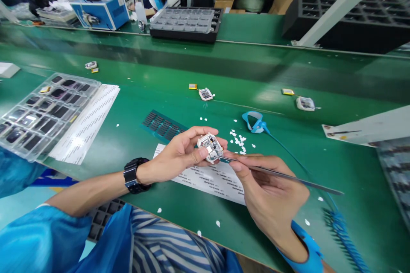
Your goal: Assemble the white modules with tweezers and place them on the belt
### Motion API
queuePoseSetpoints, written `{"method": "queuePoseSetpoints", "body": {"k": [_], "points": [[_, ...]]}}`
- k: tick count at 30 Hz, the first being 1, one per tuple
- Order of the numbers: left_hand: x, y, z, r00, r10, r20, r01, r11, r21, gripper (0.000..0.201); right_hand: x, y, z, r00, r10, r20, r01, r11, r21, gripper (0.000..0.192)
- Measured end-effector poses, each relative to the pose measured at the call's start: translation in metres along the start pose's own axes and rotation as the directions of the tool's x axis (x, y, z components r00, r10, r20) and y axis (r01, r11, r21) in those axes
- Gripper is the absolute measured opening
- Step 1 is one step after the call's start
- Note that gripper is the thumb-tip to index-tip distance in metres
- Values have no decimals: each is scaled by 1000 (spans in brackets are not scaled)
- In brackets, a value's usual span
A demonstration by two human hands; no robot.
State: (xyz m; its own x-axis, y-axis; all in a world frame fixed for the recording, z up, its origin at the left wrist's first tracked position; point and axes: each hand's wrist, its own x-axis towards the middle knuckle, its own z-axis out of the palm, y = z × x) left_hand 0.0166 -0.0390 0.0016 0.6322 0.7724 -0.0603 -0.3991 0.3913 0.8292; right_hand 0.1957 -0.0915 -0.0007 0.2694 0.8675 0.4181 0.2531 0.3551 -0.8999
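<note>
My left hand (187, 147) grips a small white watch-like housing (210, 147) by its edges, its open side with the electronics turned up. My right hand (272, 183) pinches tweezers (288, 175), a long thin metal pair, whose tip reaches the housing's lower right edge. Whether the tip holds a part is too small to tell. Beneath both hands lies a white sheet with printed labels (208, 182), partly covered. A dark strip sheet (163, 125) is behind my left hand. Small white pieces (238, 140) are scattered just beyond my right hand.
Similar housings with yellow batteries lie farther back, one in the middle (205, 94) and one at right (305, 103). A clear compartment tray (48, 111) stands at left. A blue wrist strap (254, 123) with its cord runs along the right. A white post (352, 126) juts in.
</note>
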Motion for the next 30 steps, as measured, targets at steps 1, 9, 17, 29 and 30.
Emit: {"method": "queuePoseSetpoints", "body": {"k": [1,9,17,29,30], "points": [[0,1,0,1000,3,2,-3,1000,-7,33,1,0,0,1000,-3,-1,3,1000,-5,11],[4,5,7,987,-103,-125,93,992,-87,40,11,3,-4,995,91,-32,-89,994,58,8],[3,8,8,968,-150,-203,158,987,25,43,20,11,-10,983,106,151,-107,994,-4,18],[13,18,-2,933,-69,-354,45,996,-76,30,35,21,-15,968,229,103,-228,973,-14,64],[15,19,-4,926,-51,-374,20,996,-86,29,37,24,-15,958,257,129,-259,966,1,59]]}}
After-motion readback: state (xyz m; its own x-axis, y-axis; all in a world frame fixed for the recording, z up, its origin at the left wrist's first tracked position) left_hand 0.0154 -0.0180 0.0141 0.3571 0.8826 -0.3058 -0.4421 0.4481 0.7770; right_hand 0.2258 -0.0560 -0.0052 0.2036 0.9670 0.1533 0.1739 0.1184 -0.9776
